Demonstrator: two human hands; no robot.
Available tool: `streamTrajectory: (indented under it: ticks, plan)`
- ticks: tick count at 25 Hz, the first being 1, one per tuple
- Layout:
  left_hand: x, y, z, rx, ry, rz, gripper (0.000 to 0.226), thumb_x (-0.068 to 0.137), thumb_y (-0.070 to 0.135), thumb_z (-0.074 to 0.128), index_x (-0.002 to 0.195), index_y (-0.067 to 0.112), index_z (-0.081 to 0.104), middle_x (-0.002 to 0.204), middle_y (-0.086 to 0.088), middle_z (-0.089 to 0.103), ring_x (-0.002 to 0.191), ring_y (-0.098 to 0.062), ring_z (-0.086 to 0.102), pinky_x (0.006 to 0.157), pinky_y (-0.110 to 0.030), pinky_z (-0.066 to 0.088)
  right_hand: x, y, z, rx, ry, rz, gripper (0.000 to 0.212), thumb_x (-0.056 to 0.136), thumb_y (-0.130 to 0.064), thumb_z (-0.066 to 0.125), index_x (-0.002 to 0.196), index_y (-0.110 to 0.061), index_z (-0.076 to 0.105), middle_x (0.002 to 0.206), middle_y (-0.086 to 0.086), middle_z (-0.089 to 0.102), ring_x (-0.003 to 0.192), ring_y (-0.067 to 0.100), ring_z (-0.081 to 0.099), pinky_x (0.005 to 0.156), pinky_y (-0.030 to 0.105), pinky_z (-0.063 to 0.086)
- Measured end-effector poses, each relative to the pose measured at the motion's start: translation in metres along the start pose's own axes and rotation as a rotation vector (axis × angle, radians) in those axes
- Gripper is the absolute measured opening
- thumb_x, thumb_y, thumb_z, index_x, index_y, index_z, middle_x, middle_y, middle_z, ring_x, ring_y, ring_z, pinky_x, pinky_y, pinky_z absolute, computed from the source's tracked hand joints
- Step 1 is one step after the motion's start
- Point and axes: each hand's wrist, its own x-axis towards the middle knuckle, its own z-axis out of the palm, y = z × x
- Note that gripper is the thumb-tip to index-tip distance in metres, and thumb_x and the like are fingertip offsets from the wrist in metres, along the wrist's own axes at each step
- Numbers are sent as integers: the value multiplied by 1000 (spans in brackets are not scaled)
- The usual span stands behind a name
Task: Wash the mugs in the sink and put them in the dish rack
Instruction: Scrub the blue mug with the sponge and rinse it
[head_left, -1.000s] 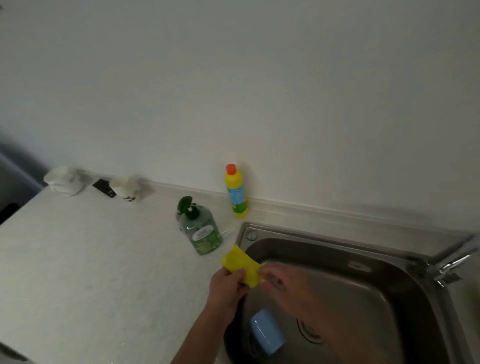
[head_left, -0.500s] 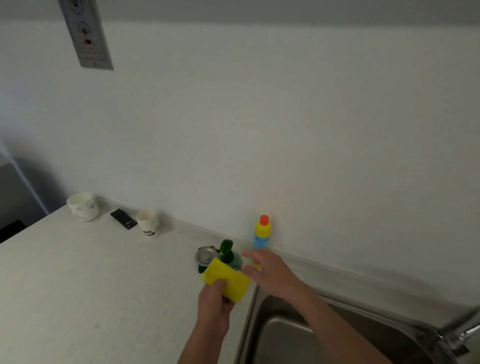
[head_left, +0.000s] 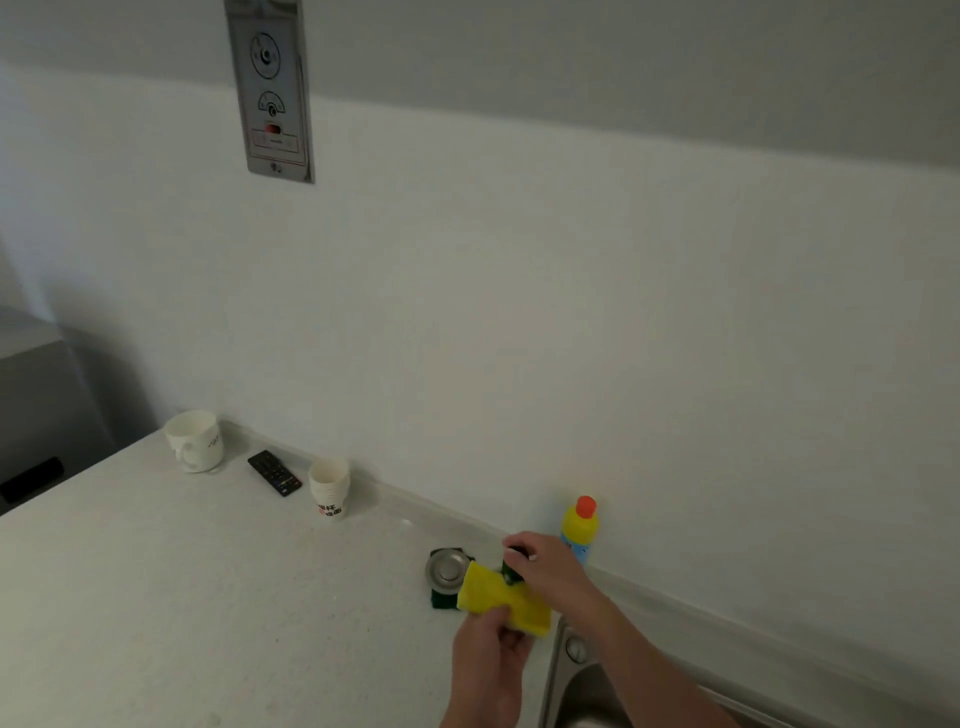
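Note:
My left hand (head_left: 491, 667) holds a yellow sponge (head_left: 506, 600) up beside the sink's left edge. My right hand (head_left: 553, 569) rests on top of the green soap dispenser's pump (head_left: 511, 570), whose bottle is hidden behind the sponge. Only the sink's (head_left: 563, 675) top left corner shows at the bottom; its inside and the blue mug are out of view. A white mug (head_left: 195, 441) stands far left on the counter by the wall.
A stack of paper cups (head_left: 328, 488) and a black remote (head_left: 274, 473) lie near the wall. A metal sink strainer (head_left: 445, 569) sits on a dark green pad. A yellow bottle with a red cap (head_left: 581, 527) stands against the wall. A metal panel (head_left: 270, 88) hangs above.
The view has tilted up, so the sink and blue mug have dropped out of sight. My right hand left the sponge and moved onto the soap pump. The sponge came up under the nozzle.

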Motion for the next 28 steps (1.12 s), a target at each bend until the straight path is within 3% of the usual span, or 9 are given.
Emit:
streamTrajectory:
  ticks: [5,8,13,19,23,28]
  plan:
    - [7,5,-6,-57,32,-41,37,96,-8,38,131,-8,52,92,-20,71,88,-38,63,49,-34,59,4,2,1,9,-39,-1,8,96,-28,57,99,-31,64,107,-8,68,100,8,62,83,20,48]
    - [6,8,-1,-104,51,-42,40,97,-9,36,136,-8,46,96,-17,66,84,-36,61,43,-33,56,0,0,4,17,-32,-8,10,98,-26,54,100,-28,63,103,-7,67,96,9,62,81,19,47]
    - [-2,4,-2,-87,9,-2,42,94,-11,38,133,-5,51,101,-19,70,90,-34,66,53,-32,59,-8,-6,4,32,-24,3,20,100,-25,50,112,-17,65,104,-5,64,100,12,60,84,23,45]
    - [0,0,-3,-139,-14,-10,42,97,-10,36,137,-3,47,104,-17,67,93,-33,64,52,-31,60,-9,-2,9,47,-10,27,26,101,-27,48,121,-19,64,119,-4,64,109,12,59,91,25,45]
    - [1,3,-4,-156,-30,-27,42,97,-11,35,137,-5,46,102,-17,66,91,-34,63,50,-31,59,-9,-2,7,53,-6,27,28,101,-27,49,123,-20,64,117,-7,64,109,10,59,92,23,44]
    - [6,5,-9,-148,-39,-47,46,96,-11,35,141,-6,43,107,-20,65,95,-36,62,53,-34,60,-7,0,10,40,2,61,36,102,-31,48,135,-24,59,138,-6,59,127,10,52,100,19,38]
